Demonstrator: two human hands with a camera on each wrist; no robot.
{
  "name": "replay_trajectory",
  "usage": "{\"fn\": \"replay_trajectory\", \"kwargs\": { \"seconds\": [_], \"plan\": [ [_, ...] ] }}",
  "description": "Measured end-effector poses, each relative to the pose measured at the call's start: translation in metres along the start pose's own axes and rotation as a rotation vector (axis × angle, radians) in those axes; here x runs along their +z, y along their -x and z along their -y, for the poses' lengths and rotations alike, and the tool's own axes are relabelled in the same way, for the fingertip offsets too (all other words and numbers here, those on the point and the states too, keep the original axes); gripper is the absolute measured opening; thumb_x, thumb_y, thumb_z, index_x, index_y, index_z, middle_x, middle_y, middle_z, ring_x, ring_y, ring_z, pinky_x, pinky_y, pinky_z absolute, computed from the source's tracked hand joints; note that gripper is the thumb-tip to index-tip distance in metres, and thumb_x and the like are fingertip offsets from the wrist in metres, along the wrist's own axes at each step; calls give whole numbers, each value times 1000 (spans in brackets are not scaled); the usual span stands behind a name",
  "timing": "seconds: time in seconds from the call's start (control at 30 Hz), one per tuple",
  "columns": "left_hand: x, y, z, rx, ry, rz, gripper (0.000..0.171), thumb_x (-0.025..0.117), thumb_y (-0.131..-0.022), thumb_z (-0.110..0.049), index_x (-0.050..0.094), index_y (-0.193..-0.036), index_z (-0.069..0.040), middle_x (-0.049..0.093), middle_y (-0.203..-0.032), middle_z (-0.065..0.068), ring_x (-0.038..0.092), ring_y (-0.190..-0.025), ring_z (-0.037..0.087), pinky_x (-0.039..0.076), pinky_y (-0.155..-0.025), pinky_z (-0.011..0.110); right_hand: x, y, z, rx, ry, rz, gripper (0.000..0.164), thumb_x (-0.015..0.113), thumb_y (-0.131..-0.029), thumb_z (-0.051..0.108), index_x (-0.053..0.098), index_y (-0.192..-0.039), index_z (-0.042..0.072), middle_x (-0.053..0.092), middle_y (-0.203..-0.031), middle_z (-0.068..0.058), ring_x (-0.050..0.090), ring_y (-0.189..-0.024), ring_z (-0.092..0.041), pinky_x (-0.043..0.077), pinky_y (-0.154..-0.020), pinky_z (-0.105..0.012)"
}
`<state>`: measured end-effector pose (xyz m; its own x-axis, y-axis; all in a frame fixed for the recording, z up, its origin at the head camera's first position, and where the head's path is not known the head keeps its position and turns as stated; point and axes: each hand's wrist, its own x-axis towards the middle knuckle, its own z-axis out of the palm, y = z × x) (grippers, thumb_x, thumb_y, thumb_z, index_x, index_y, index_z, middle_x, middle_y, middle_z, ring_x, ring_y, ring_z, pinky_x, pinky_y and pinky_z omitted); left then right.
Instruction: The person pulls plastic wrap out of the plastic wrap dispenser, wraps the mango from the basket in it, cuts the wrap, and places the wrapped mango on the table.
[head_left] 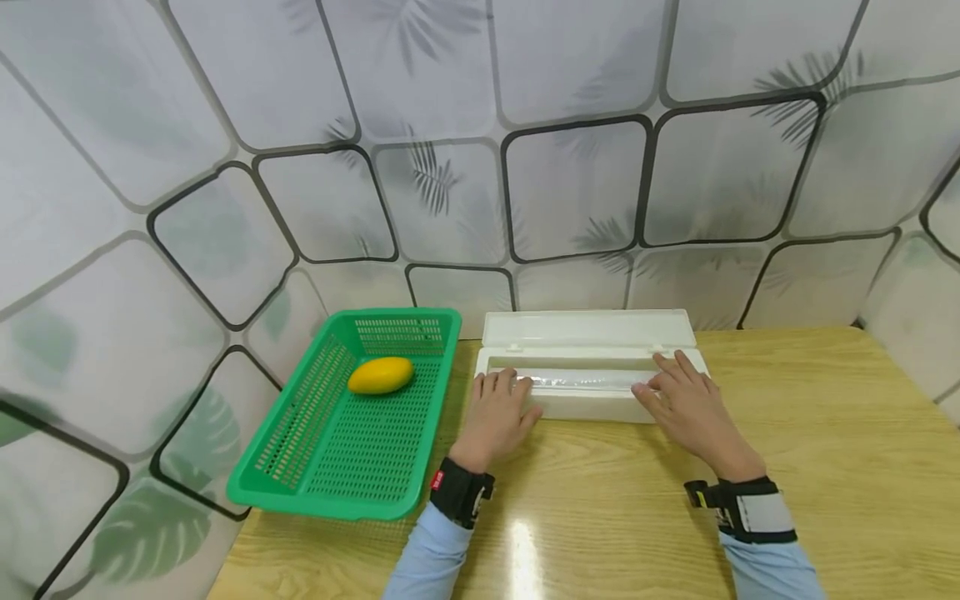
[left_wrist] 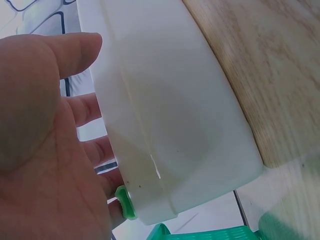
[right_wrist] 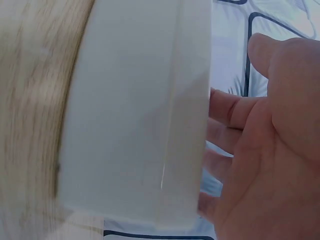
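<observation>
A long white cling film dispenser box [head_left: 592, 407] lies on the table with its hinged lid [head_left: 588, 329] raised at the back. Inside it a roll of clear film [head_left: 577, 378] is visible. My left hand [head_left: 497, 417] reaches over the left end, fingers spread and bent a little across the front edge. At the right end my right hand [head_left: 690, 410] lies over the edge with fingers extended. Both wrist views show the front wall of the box and fingers passing behind its rim; the fingertips are hidden there. A small green tab [left_wrist: 125, 202] sits near the left little finger.
Left of the box stands a green perforated basket [head_left: 427, 450] holding a yellow mango-like fruit [head_left: 381, 376]. The wooden table [head_left: 600, 517] meets a wall [head_left: 573, 192] covered in patterned sheeting just behind the box.
</observation>
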<state>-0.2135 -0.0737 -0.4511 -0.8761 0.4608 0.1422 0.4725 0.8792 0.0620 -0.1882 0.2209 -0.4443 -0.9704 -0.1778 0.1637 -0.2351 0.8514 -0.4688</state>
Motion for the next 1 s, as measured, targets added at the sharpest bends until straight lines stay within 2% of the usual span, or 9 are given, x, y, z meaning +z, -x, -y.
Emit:
{"fn": "replay_trajectory", "kwargs": {
  "seconds": [0.1, 0.2, 0.37, 0.5, 0.67, 1.0],
  "plan": [
    [1, 0, -1, 2, 5, 7, 43, 50, -103, -44, 53, -136, -16, 47, -143, 13, 43, -132, 33, 28, -114, 55, 0, 0, 1, -1, 8, -2, 54, 40, -107, 42, 69, -99, -3, 33, -153, -30, 17, -145, -50, 16, -108, -74],
    [0, 0, -1, 14, -4, -10, 43, 51, -102, -44, 53, -133, -15, 48, -141, 14, 44, -130, 34, 29, -113, 55, 0, -1, 1, -9, 15, -10, 54, 41, -107, 39, 72, -97, -5, 36, -151, -31, 19, -144, -52, 18, -109, -72],
    [-4, 1, -1, 45, -20, -96, 33, 56, -101, -38, 58, -123, -13, 54, -128, 14, 51, -120, 34, 36, -107, 53, -1, -1, 1, -12, -13, -19, 52, 44, -106, 36, 73, -98, -6, 41, -147, -32, 22, -142, -53, 19, -110, -70],
    [-3, 0, 1, 57, -29, -157, 22, 62, -99, -30, 63, -115, -15, 59, -113, 10, 56, -107, 30, 41, -101, 48, 0, 0, 0, -24, -9, -31, 39, 53, -103, 31, 72, -93, -3, 42, -146, -33, 24, -141, -54, 20, -110, -69],
    [-1, -1, 5, 68, -56, -199, 19, 68, -95, -25, 67, -113, -18, 61, -106, 7, 57, -99, 28, 45, -96, 45, 3, 1, -2, -77, 6, -65, 24, 60, -99, 20, 68, -90, 0, 44, -142, -36, 32, -134, -59, 25, -107, -69],
    [-1, -4, 10, 87, 29, -264, 20, 71, -93, -22, 68, -112, -18, 62, -103, 6, 56, -94, 26, 48, -88, 42, 4, 2, -5, -80, -7, -70, 22, 58, -100, 20, 61, -89, 1, 41, -143, -36, 32, -133, -58, 24, -106, -70]
  ]
}}
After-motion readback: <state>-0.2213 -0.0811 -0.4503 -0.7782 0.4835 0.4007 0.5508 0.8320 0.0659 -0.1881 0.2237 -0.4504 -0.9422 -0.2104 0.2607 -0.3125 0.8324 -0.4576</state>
